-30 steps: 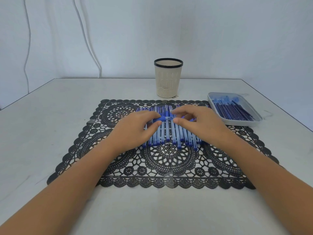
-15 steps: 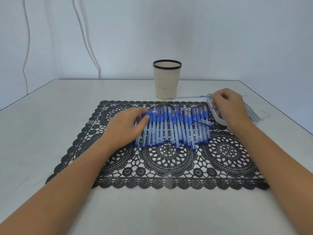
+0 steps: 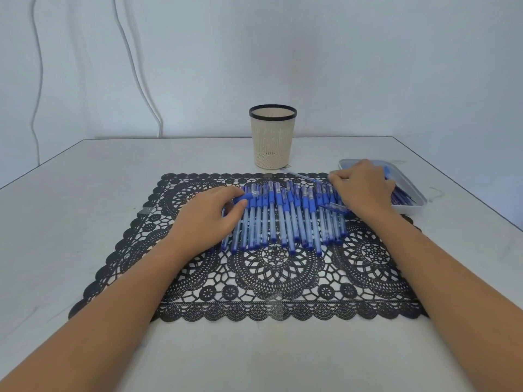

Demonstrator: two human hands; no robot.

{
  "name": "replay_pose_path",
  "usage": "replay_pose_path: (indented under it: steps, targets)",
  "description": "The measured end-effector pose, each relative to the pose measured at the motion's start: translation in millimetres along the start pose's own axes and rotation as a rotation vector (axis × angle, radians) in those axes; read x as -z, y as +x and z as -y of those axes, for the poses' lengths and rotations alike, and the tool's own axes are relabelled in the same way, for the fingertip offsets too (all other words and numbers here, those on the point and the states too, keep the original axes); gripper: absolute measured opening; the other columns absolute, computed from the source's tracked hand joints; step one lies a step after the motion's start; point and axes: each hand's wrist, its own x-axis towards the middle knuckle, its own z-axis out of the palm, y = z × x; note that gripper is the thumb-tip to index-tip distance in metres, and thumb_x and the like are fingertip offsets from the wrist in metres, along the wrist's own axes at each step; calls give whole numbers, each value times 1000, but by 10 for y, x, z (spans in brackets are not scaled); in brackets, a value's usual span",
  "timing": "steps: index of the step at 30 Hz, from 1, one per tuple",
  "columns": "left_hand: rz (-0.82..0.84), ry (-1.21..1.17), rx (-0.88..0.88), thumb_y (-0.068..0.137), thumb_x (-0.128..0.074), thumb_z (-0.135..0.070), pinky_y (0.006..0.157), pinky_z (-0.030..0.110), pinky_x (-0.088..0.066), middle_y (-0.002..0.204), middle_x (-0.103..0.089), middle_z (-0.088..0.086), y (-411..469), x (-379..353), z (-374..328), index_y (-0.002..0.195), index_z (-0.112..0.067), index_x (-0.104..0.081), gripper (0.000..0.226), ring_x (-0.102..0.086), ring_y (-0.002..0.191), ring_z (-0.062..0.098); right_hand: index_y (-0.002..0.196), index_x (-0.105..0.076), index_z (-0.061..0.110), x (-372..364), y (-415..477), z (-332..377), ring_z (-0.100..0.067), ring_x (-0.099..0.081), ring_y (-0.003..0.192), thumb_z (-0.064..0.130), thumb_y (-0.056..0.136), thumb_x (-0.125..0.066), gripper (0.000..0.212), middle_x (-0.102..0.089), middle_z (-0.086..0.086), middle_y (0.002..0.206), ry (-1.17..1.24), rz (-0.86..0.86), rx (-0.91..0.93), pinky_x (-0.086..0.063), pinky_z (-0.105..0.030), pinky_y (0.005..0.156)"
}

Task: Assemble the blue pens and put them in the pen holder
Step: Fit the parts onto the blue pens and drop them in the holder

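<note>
Blue pen (image 3: 244, 197) pinched, left hand (image 3: 206, 222); refill (image 3: 307, 178), right hand (image 3: 362, 190).

Pens (image 3: 283, 219) in a row across the mat (image 3: 198, 292), pen holder (image 3: 272, 137) upright behind, tray (image 3: 413, 209) at right, room over near tabletop (image 3: 254, 357).

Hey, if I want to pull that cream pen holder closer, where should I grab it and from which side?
Wrap the fingers round the slatted wall of the pen holder at mid-height, coming from the near side. It stands upright, round and open-topped, behind the lace mat and clear of the pens, so its near wall is free. The right hand is nearer but pinches a refill.
</note>
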Motion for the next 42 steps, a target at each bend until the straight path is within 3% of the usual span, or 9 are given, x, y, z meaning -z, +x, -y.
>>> replay_pose_path:
  steps: [4, 8, 13, 17, 21, 28, 32, 36, 42]
  targets:
    - [-7, -2, 5, 93, -52, -28, 55, 18, -34, 75, -58, -11, -5, 10, 13, 109, -19, -62, 21, -47, 62, -4, 86, -70, 23, 133, 43, -159, -32, -56, 93, 34, 93, -45, 28, -67, -9, 97, 44, -61, -30, -41, -43, 87]
    - [-7, -8, -14, 91, -48, -34, 54, 17, -33, 73, -57, -13, -5, 9, 9, 108, -19, -63, 27, -48, 62, -7, 102, -67, 16, 240, 122, -414, -33, -52, 105, 27, 92, -49, 24, -62, -10, 108, -124, 7, -201, -33, -40, 86]
    - [3, -9, -24, 87, -42, -41, 54, 15, -33, 73, -58, -12, -1, 7, -13, 108, -18, -63, 38, -47, 60, -6, 92, -55, 12, 242, 165, -500, -32, -51, 103, 23, 85, -55, 13, -59, -12, 102, -189, 136, -300, -35, -40, 86]
    - [6, -2, -28, 86, -42, -41, 54, 16, -34, 74, -59, -10, -3, 8, -7, 109, -18, -62, 38, -46, 59, -5, 81, -53, 11, 232, 150, -490, -29, -52, 89, 17, 82, -57, 7, -58, -11, 92, -160, 140, -285, -37, -37, 80]
    - [11, -8, -22, 86, -42, -41, 54, 16, -36, 73, -58, -11, -2, -2, -3, 108, -19, -62, 37, -48, 60, -4, 64, -43, 12, 219, 144, -458, -28, -53, 81, 11, 81, -55, 21, -55, -10, 80, -144, 145, -256, -39, -34, 71]
    - [6, -21, -33, 87, -41, -41, 54, 16, -33, 73, -58, -11, -6, 0, -10, 107, -18, -62, 37, -50, 69, -5, 63, -44, 7, 250, 98, -402, -26, -47, 67, 7, 86, -48, 23, -46, -7, 66, -46, 69, -251, -38, -31, 62]
    - [-1, -30, -38, 91, -44, -37, 56, 13, -33, 78, -60, -10, 1, -1, -14, 115, -20, -60, 33, -50, 73, -7, 96, -58, 8, 347, -9, -206, -21, -51, 80, 17, 93, -50, 12, -55, -3, 85, 234, -128, -9, -41, -31, 71]
    - [3, -43, -48, 92, -44, -37, 62, 14, -39, 93, -64, -10, -2, 10, -4, 124, -26, -56, 36, -49, 73, -12, 114, -64, 15, 398, -223, 81, -15, -51, 85, 12, 91, -56, 25, -60, 2, 89, 297, -28, 393, -39, -28, 78]
    - [-1, -71, -12, 92, -47, -36, 61, 18, -43, 89, -65, -8, 6, 24, 34, 121, -27, -58, 32, -50, 69, -8, 100, -72, 24, 298, -382, 171, -18, -57, 89, 9, 86, -62, 22, -64, 8, 90, 325, 15, 622, -47, -43, 82]
